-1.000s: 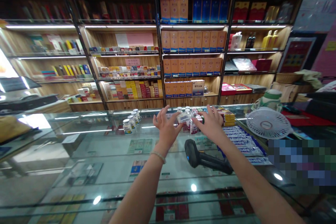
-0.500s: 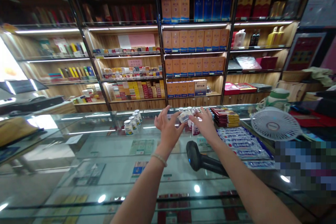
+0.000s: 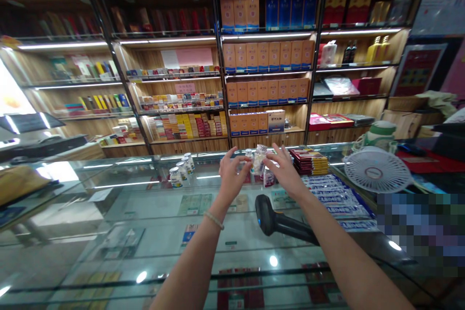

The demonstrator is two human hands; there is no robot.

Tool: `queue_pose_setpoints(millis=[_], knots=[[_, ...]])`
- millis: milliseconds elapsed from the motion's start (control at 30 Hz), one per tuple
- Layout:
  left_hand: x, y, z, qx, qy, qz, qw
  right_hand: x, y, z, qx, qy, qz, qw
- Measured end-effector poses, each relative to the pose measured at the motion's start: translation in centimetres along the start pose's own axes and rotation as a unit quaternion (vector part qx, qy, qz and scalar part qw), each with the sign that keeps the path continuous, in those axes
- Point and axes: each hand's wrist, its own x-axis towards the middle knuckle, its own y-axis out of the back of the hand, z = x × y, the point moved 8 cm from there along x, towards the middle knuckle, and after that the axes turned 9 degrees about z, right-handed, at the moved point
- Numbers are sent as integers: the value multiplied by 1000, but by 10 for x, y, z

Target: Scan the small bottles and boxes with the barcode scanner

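Observation:
My left hand (image 3: 232, 174) is over the glass counter, its fingers curved and apart, thumb and index fingertip just left of a small clear bottle (image 3: 259, 159). The bottle stands upright at the fingertips of my right hand (image 3: 286, 174), pinched between thumb and index finger. Behind my left fingertips a white-capped bottle (image 3: 249, 153) shows in part. Another bottle with a dark red label (image 3: 269, 177) is below my right fingers, partly covered. To the left, several white-capped bottles (image 3: 176, 177) stand in a slanting row on the glass.
A black handheld scanner (image 3: 267, 215) lies on the glass counter (image 3: 152, 218) between my forearms. To the right are stacked red and yellow packets (image 3: 310, 162), blue and white packets (image 3: 334, 193), a white fan (image 3: 376, 170) and a green-lidded jug (image 3: 381, 131). Stocked shelves (image 3: 269, 75) stand behind.
The bottle between my hands was tilted and touched by both; now it is upright at my right fingertips. My left thumb and index finger have come away from it.

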Motion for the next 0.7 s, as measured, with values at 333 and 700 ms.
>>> queue_pose_setpoints(millis=[333, 700], knots=[[-4, -17, -5, -42, -45, -71, 996, -4, -2, -4, 4, 22, 28, 999], [-1, -8, -8, -12, 3, -14, 1000, -3, 1, 4, -26, 13, 65, 997]])
